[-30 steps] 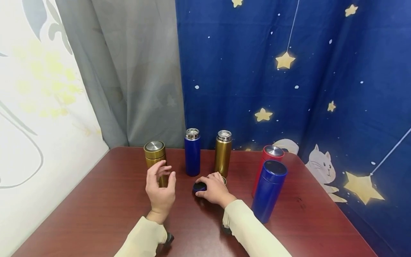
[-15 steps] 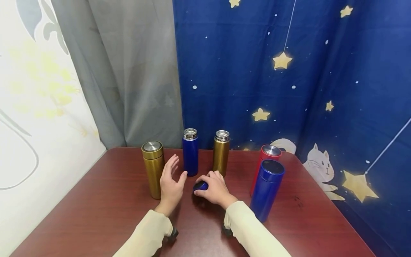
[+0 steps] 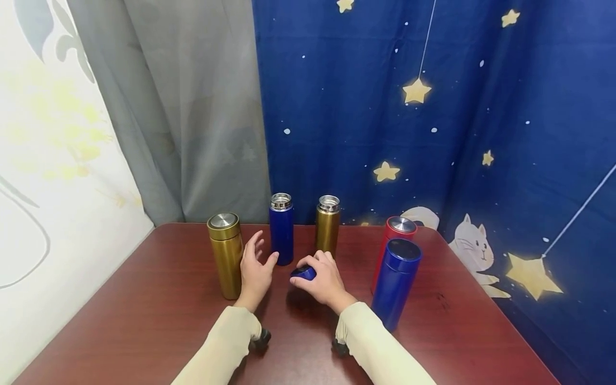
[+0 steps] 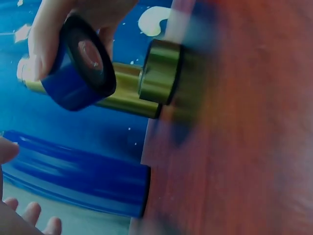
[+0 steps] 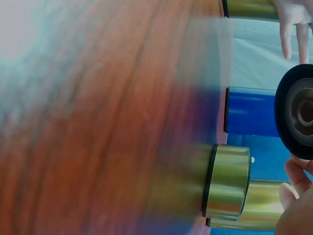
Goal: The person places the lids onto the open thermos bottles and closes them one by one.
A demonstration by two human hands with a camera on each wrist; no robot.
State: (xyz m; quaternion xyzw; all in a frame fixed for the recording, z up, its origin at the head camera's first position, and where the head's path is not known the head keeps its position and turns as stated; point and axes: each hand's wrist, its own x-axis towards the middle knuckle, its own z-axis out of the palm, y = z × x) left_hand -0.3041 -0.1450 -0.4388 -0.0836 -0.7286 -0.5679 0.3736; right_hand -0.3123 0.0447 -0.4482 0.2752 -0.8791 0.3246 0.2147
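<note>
My right hand (image 3: 325,280) pinches a blue flask lid (image 3: 303,272) between thumb and fingers, held a little above the table. Its dark underside shows in the left wrist view. My left hand (image 3: 255,272) is held open, its fingers apart and nothing in its grasp, between a capped gold flask (image 3: 225,262) and an uncapped blue flask (image 3: 281,235). To the right of that blue one stands an uncapped gold flask (image 3: 328,227). A gold lid (image 4: 160,71) sits on the table in front of it, hidden by my right hand in the head view.
On the right, a capped blue flask (image 3: 395,289) stands in front of a capped red flask (image 3: 386,243), partly covering it. Behind the far edge of the brown table (image 3: 144,299) hang a grey curtain (image 3: 216,107) and a blue star-patterned curtain (image 3: 337,107).
My right hand has raised the blue lid off the table and tilted it. My left hand has moved right, from in front of the capped gold flask towards the uncapped blue one.
</note>
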